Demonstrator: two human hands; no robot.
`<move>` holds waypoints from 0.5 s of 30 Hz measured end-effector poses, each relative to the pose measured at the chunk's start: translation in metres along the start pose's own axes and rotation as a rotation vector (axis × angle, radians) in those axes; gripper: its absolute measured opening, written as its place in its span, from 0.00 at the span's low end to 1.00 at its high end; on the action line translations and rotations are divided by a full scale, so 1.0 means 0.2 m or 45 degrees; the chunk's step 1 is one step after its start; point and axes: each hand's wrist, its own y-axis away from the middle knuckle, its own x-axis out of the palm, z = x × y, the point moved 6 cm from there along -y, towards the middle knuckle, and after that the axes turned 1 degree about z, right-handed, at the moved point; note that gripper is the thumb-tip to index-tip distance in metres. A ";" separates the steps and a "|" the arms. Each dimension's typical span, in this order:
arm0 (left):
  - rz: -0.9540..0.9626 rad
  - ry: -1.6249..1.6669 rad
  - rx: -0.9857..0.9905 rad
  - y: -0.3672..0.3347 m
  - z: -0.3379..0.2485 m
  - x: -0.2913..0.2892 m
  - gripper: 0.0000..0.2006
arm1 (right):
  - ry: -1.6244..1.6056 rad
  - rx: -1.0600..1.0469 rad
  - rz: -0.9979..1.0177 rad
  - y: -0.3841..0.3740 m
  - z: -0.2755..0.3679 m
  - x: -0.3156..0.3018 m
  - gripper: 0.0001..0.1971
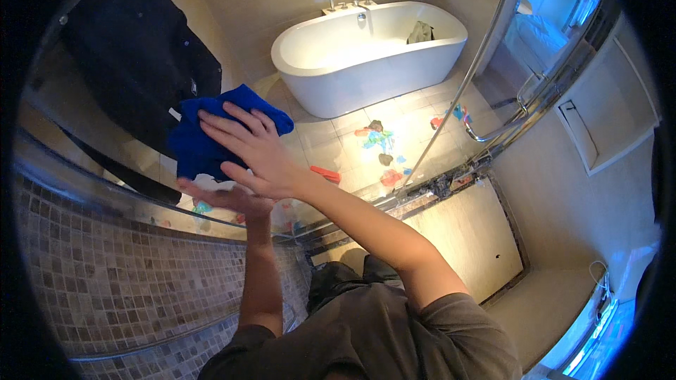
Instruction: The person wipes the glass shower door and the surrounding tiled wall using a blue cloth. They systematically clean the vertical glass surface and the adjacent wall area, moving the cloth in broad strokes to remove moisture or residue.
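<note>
Cloth [204, 137], blue and bunched, lies pinned flat against the curved glass [105, 176] under the right hand [257, 151], fingers spread to press it evenly, while the left hand [225, 197], just below, rests open on the glass, seemingly for support.

One head-worn fisheye view looks steeply down from close above the person's raised forearms, facing a curved glass panel [105, 190] and the bathtub [370, 53] beyond.
</note>
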 end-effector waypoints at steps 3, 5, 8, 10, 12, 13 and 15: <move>0.165 -0.129 -0.038 -0.01 0.05 0.16 0.34 | -0.379 0.024 -0.017 0.02 0.00 -0.09 0.27; 0.124 -0.541 0.335 -0.08 -0.04 0.24 0.33 | -0.771 0.077 -0.028 0.08 -0.03 -0.25 0.26; 0.099 -0.594 0.341 -0.14 -0.02 0.24 0.33 | 0.047 0.292 -0.598 0.39 -0.23 -0.64 0.22; 0.063 -0.655 0.416 -0.19 -0.04 0.23 0.33 | 0.520 0.384 -0.700 0.59 -0.39 -0.81 0.26; 0.068 -0.699 0.511 -0.26 -0.14 0.28 0.33 | 0.731 0.471 -0.619 0.73 -0.52 -0.86 0.29; 0.075 -0.729 0.561 -0.30 -0.19 0.31 0.33 | 0.784 0.518 -0.533 0.79 -0.57 -0.86 0.30; 0.096 -0.689 0.666 -0.34 -0.26 0.41 0.31 | 0.822 0.557 -0.462 0.83 -0.61 -0.82 0.31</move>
